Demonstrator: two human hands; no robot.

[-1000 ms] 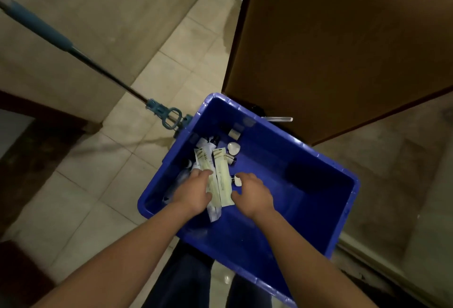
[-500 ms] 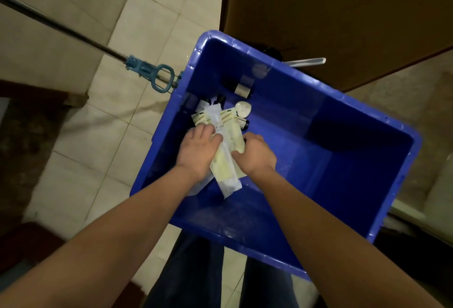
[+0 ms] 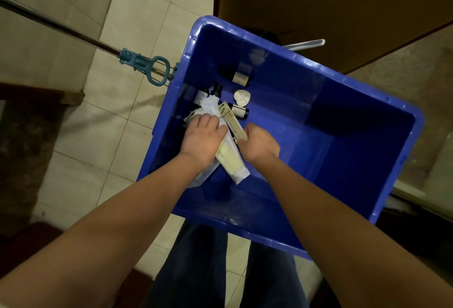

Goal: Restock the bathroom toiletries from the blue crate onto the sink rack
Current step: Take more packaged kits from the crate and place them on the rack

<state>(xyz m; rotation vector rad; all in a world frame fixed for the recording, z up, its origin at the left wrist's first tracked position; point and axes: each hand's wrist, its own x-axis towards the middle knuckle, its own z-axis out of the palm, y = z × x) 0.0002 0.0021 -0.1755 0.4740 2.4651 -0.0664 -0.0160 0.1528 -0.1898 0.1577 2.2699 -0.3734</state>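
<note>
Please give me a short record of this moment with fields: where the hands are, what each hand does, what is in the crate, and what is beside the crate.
place: both hands inside the blue crate
left hand: lies flat on white sachets
right hand: grip closed on a cream packet
other contents: dark small bottles, a pale heart-shaped item
beside crate: mop handle on tiled floor
sink rack: not in view

Both hands reach into the blue crate (image 3: 343, 151). The left hand (image 3: 203, 136) presses flat on pale sachets (image 3: 230, 158); the right hand (image 3: 261, 144) grips a cream packet (image 3: 232, 121), with small dark bottles (image 3: 239, 77) toward the far corner.
</note>
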